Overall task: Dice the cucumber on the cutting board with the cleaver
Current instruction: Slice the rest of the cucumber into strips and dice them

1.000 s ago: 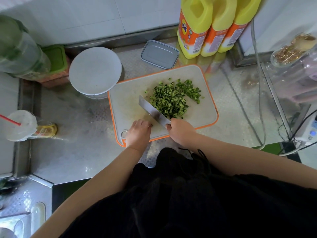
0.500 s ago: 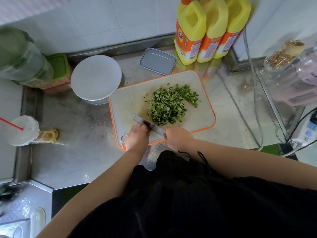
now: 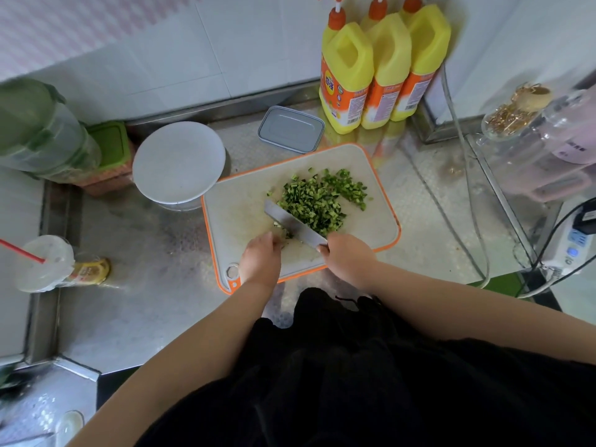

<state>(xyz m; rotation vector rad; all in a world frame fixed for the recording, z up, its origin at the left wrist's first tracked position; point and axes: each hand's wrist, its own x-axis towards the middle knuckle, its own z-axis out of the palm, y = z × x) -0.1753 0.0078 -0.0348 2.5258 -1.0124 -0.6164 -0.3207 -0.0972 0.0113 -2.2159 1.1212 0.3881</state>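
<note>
A pile of diced cucumber (image 3: 321, 198) lies in the middle of the white cutting board (image 3: 371, 227) with its orange rim. My right hand (image 3: 346, 254) grips the handle of the cleaver (image 3: 295, 225), whose blade slants from the near side up to the left, along the pile's near-left edge. My left hand (image 3: 259, 258) rests on the board's near-left part with curled fingers beside the blade; a few small cucumber bits (image 3: 287, 234) lie between the fingertips and the blade. Whether the left fingers hold any of them is hidden.
A white round lid or plate (image 3: 179, 162) touches the board's far-left corner. A grey lidded box (image 3: 290, 129) and three yellow bottles (image 3: 380, 72) stand behind. A cup with a red straw (image 3: 43, 264) lies at the left. Cables (image 3: 467, 195) and jars stand at the right.
The cleaver has lifted and swung back toward the pile after a chop close to my left fingers. My head has tilted, so the whole scene sits lower in view.
</note>
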